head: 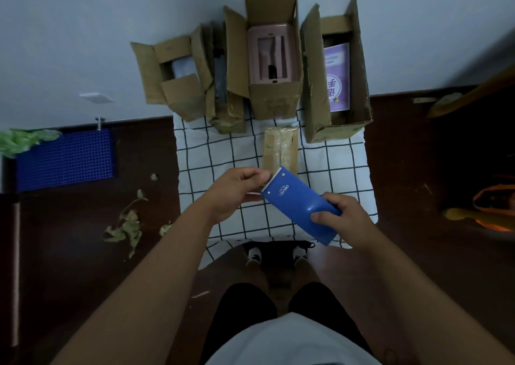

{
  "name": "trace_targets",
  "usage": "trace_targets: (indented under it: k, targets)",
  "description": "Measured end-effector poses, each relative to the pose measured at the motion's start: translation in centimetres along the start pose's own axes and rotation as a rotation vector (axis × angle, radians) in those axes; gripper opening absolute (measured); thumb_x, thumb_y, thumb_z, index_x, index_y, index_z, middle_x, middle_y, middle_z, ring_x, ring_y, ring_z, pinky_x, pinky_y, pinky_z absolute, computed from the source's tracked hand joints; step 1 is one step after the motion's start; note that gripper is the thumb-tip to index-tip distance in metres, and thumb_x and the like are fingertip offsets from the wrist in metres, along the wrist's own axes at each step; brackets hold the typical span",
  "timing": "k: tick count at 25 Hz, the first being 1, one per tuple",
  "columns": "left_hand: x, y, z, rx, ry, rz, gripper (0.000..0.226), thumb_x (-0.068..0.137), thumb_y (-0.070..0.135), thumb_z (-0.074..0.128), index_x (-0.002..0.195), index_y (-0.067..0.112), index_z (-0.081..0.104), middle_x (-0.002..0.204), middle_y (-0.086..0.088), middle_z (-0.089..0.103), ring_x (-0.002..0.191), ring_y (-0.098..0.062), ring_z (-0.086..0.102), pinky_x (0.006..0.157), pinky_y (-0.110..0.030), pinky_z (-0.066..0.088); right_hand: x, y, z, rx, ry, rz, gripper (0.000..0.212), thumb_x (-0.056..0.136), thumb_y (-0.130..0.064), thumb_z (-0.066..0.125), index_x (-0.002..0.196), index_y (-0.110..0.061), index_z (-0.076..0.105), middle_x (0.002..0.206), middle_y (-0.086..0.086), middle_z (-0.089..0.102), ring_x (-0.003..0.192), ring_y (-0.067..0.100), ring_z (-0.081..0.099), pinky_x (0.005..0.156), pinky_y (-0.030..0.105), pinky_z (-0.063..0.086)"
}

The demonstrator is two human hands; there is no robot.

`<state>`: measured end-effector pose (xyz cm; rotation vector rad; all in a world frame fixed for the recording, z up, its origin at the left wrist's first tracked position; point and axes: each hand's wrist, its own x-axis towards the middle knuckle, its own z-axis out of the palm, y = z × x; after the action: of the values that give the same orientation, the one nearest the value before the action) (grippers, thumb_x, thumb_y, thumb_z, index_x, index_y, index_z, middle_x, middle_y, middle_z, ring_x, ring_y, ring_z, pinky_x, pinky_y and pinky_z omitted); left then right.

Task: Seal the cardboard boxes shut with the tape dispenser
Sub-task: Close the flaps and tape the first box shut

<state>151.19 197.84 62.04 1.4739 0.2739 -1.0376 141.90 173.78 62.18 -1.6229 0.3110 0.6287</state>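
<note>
**Two hands hold a blue tape dispenser over the checked cloth**

A person stands on a dark floor (418, 169) and looks down. The right hand (347, 219) grips the near end of a blue plastic tape dispenser (299, 205), with the fingers and thumb curled around it. The left hand (237, 190) pinches at the toothed far end of the dispenser, with the fingertips (260, 175) bent close together at the metal teeth. It is too small to tell if tape is between them. The dispenser is tilted, up in the air, over the middle of a white cloth with black grid lines (223, 155) that lies on the floor.

Just past the dispenser, a small closed brown cardboard box with shiny tape on top (281, 147) lies on the cloth. Along the far edge of the cloth, against a pale wall, stand open brown boxes. The open box at the far left corner (172, 77) has its flaps folded out. The tall open box in the middle (274, 102) holds a pink plastic thing (271, 55). The open box at the far right corner (338, 124) holds a purple book (335, 77).

Crumpled bits of old tape (126, 225) lie on the floor to the left of the cloth. A blue plastic grid mat (65, 159) lies further left.
</note>
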Motion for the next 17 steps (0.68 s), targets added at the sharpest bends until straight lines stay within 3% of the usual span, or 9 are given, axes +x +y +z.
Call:
trace_targets:
  k: [4, 8, 13, 17]
  targets:
    - [-0.2, 0.3, 0.1, -0.132, -0.005, -0.060, 0.024, 0.099, 0.020, 0.054, 0.117, 0.008, 0.065, 0.102, -0.005, 0.070, 0.090, -0.015, 0.065, 0.083, -0.028, 0.053, 0.0, -0.3, -0.5, 0.076, -0.014, 0.038, 0.044, 0.064, -0.044, 0.069, 0.082, -0.004, 0.065, 0.072, 0.001, 0.060, 0.067, 0.012, 0.057, 0.062, 0.023, 0.041]
    - [0.8, -0.3, 0.3, -0.143, 0.061, -0.113, 0.021, 0.094, 0.003, 0.058, 0.114, 0.000, 0.065, 0.106, -0.012, 0.071, 0.097, -0.019, 0.066, 0.090, -0.030, 0.054, 0.1, -1.0, -0.7, 0.076, -0.055, 0.071, 0.036, 0.060, -0.047, 0.068, 0.078, -0.015, 0.067, 0.073, -0.002, 0.062, 0.068, 0.010, 0.058, 0.063, 0.021, 0.041]
    - [1.3, -0.4, 0.6, -0.078, 0.128, -0.173, 0.015, 0.092, 0.000, 0.060, 0.106, 0.000, 0.067, 0.095, -0.011, 0.072, 0.085, -0.016, 0.069, 0.072, -0.024, 0.058, 0.3, -0.6, -1.1, 0.015, -0.045, 0.091, 0.034, 0.075, -0.041, 0.075, 0.081, -0.009, 0.067, 0.073, 0.003, 0.061, 0.066, 0.013, 0.058, 0.064, 0.026, 0.041]
    - [1.7, -1.0, 1.0, -0.064, 0.147, -0.208, 0.011, 0.091, 0.004, 0.064, 0.101, -0.001, 0.066, 0.094, -0.014, 0.072, 0.084, -0.020, 0.070, 0.073, -0.029, 0.059, 0.3, 0.1, -1.6, -0.021, -0.037, 0.133, 0.034, 0.082, -0.038, 0.075, 0.084, -0.005, 0.069, 0.076, 0.011, 0.066, 0.067, 0.017, 0.061, 0.063, 0.029, 0.043]
